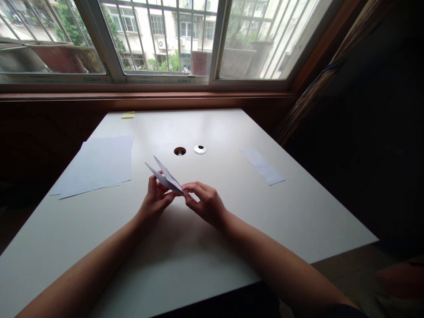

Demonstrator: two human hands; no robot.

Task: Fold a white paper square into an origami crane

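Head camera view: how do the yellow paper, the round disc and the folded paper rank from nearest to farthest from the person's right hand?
From the right hand:
1. Folded paper: touching its fingers, extending to the left.
2. Round disc: beyond the hand.
3. Yellow paper: farther left, by the table's far edge.

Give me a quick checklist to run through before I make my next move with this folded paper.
1. Left hand gripping the folded paper: ok.
2. Right hand pinching its lower end: ok.
3. Upper flaps lying flat together: not ok, they stand apart.
4. Crease sharp and even: cannot tell, too small and partly covered by the hands.
5. Loose sheets out of the way: ok, they lie apart to the left.
6. Round hole covered: not ok, it is open, with a silver disc beside it.
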